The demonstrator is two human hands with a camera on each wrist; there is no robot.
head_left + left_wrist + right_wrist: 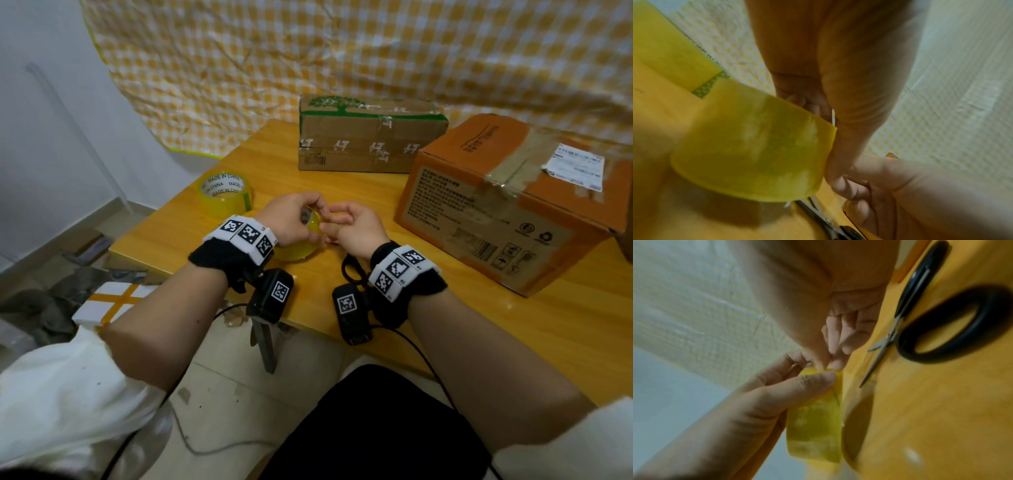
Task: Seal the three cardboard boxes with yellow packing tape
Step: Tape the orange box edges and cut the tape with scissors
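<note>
My left hand [310,219] grips a yellow tape roll [301,248] just above the table's near edge, thumb on its outer face and fingers in the core. In the right wrist view that thumb [818,378] presses on the roll [816,423]. My right hand [330,221] meets it from the right, its curled fingertips [829,365] pinching at the roll's rim. The left wrist view shows the roll [756,146] blurred. A brown box with green print [370,137] stands at the back. An orange box [496,209], patched with old tape, stands at the right.
A second yellow tape roll [224,195] lies at the table's left. Black-handled scissors [941,321] lie on the wooden table [513,342] under my right wrist. A white box crossed with yellow tape [113,301] sits on the floor at the left. A checked cloth hangs behind.
</note>
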